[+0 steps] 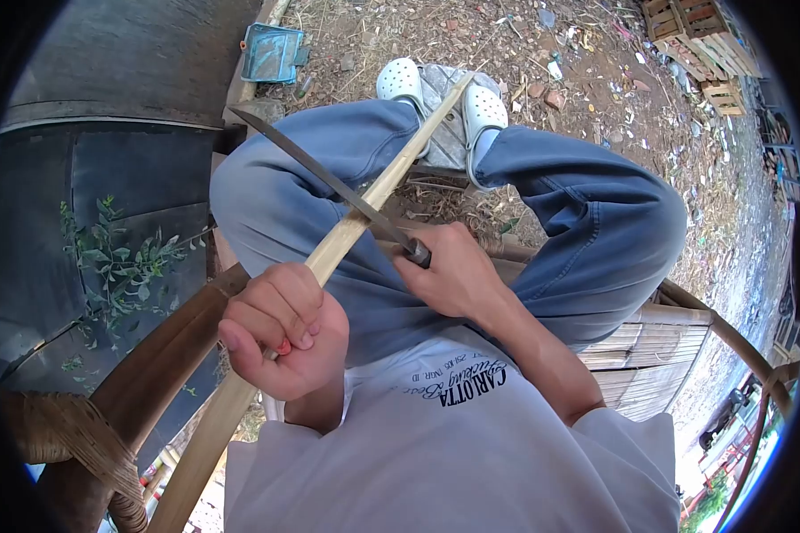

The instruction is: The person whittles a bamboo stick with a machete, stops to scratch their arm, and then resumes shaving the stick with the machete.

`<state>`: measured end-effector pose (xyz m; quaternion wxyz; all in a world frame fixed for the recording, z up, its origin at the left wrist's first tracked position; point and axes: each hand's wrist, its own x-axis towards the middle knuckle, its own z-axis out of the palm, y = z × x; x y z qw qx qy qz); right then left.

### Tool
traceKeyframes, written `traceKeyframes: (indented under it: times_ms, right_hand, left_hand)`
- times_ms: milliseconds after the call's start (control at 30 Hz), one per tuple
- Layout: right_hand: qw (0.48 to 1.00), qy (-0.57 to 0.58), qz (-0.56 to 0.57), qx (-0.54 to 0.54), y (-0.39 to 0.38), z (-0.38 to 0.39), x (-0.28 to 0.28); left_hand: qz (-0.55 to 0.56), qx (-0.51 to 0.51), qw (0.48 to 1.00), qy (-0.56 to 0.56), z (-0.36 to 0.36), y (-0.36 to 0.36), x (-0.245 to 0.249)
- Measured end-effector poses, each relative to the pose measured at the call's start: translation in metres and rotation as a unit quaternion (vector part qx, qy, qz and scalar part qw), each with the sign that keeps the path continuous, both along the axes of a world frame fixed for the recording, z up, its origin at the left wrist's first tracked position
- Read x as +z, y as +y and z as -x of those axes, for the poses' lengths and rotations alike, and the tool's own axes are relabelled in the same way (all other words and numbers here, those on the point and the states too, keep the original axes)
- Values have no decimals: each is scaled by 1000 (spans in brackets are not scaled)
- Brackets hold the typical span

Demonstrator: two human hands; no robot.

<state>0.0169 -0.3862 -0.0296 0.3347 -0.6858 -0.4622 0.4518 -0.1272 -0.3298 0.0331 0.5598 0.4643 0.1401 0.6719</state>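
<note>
My left hand [284, 330] is closed around a long pale strip, apparently bamboo or wood [340, 244]. The strip slants from the lower left up to a tapered end between my feet. A small red bit [284, 346] shows at the fingers of that hand; I cannot make out what it is. My right hand [453, 269] is wrapped round the dark handle of a long knife [316, 167]. Its blade lies across the strip, above my left hand, and points to the upper left. Most of the handle is hidden by my fingers.
I sit on a bamboo seat [658, 342] with a bamboo armrest [164, 355] at left. My white clogs [400, 80] rest on a grey slab [449, 147]. A blue plastic container [271, 53] lies upper left, wooden crates [698, 40] upper right. A leafy plant [120, 266] grows by dark panels.
</note>
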Motion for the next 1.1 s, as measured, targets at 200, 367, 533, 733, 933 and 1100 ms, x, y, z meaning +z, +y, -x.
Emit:
traceKeyframes:
  times_ms: [200, 367, 533, 733, 933, 1100]
  right_hand:
    - [992, -53, 110, 15, 20, -14, -1]
    - [985, -64, 160, -5, 25, -20, -14]
    - [990, -99, 86, 52, 15, -10, 2]
    - [980, -151, 129, 25, 32, -39, -51]
    - [984, -141, 75, 76, 35, -27, -41]
    - [982, -144, 87, 83, 33, -21, -32]
  left_hand:
    - [16, -4, 1000, -7, 7, 2, -3]
    - [-3, -12, 1000, -3, 7, -1, -5]
    - [-28, -48, 998, 22, 10, -6, -8]
    - [-51, -33, 998, 16, 17, 5, -12]
    - [-81, -46, 996, -7, 18, 4, -13]
    - [-89, -47, 995, -2, 22, 2, -13]
